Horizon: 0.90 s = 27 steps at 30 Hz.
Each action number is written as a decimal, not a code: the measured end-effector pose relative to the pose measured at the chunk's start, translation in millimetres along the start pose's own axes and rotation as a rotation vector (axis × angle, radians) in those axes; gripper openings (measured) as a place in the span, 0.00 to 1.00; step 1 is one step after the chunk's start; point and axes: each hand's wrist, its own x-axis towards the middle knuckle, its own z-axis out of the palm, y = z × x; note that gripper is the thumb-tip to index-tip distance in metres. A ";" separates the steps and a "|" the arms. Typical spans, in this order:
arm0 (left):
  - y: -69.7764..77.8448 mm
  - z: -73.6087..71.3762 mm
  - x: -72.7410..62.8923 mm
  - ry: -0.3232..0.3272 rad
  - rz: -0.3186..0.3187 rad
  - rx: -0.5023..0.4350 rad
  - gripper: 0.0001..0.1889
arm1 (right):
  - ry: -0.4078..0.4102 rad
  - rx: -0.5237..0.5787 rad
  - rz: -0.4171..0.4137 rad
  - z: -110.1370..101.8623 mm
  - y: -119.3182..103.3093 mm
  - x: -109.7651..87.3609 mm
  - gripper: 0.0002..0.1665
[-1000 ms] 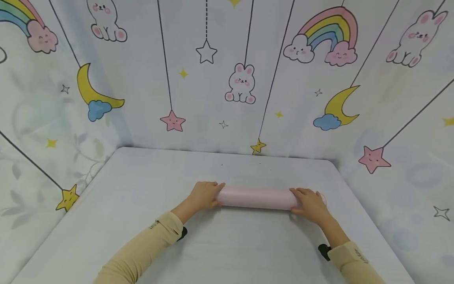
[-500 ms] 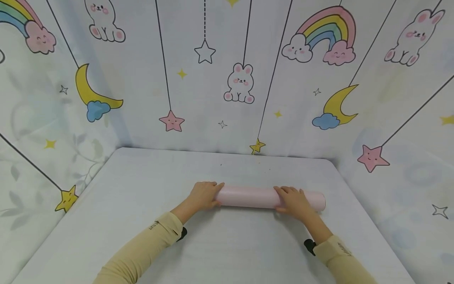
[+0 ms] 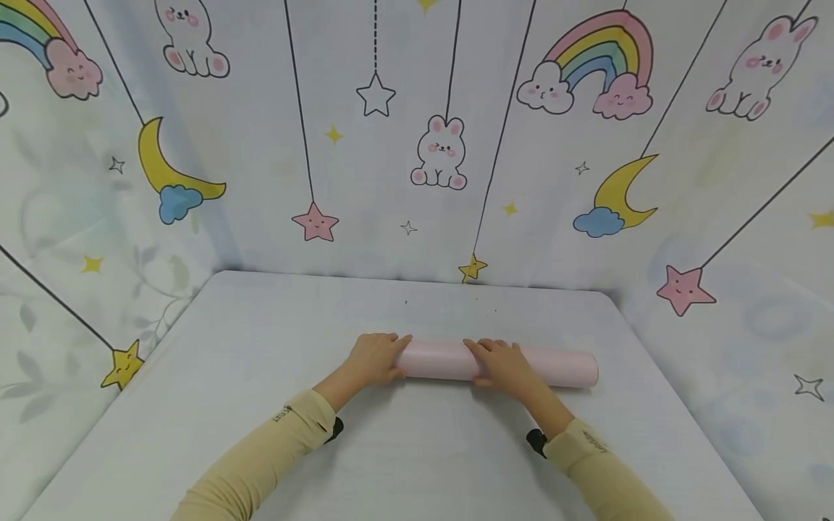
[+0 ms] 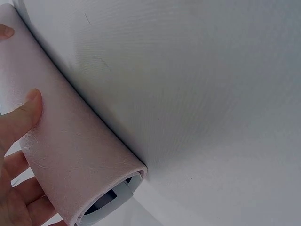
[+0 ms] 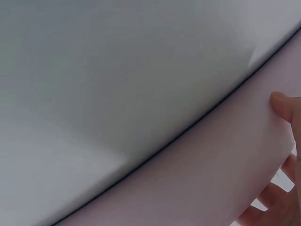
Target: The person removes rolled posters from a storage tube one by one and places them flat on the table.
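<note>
A pink rolled-up mat (image 3: 438,360) lies crosswise on the white table, its long side toward me. My left hand (image 3: 373,358) grips its left end, thumb on the near side and fingers over the far side. Around the middle of the roll, my right hand (image 3: 507,369) holds it the same way, leaving the right part uncovered. In the left wrist view the open end of the mat (image 4: 80,132) shows coiled layers with a grey inner face. The right wrist view has the thumb (image 5: 283,106) pressed against the pink surface.
The white tabletop (image 3: 293,311) has rounded far corners and a few small dark specks. Behind and beside it hangs a white curtain (image 3: 260,145) printed with bunnies, stars, moons and rainbows. Dark wrist-worn devices (image 3: 537,442) show at both cuffs.
My right hand has slid left along the roll, from its right end to near the middle, uncovering the right end. The left hand and the roll have stayed in place.
</note>
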 end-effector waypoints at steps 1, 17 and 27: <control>0.1 0.0 -0.1 -0.001 0.001 0.002 0.33 | -0.003 0.005 -0.002 -0.5 -2.2 1.5 0.41; -1.1 4.7 -3.0 0.021 0.005 0.006 0.35 | 0.011 0.013 -0.016 -3.5 -7.3 3.3 0.39; -7.1 1.7 -6.6 0.001 0.006 -0.088 0.33 | 0.021 0.017 -0.011 -4.2 -9.7 2.7 0.40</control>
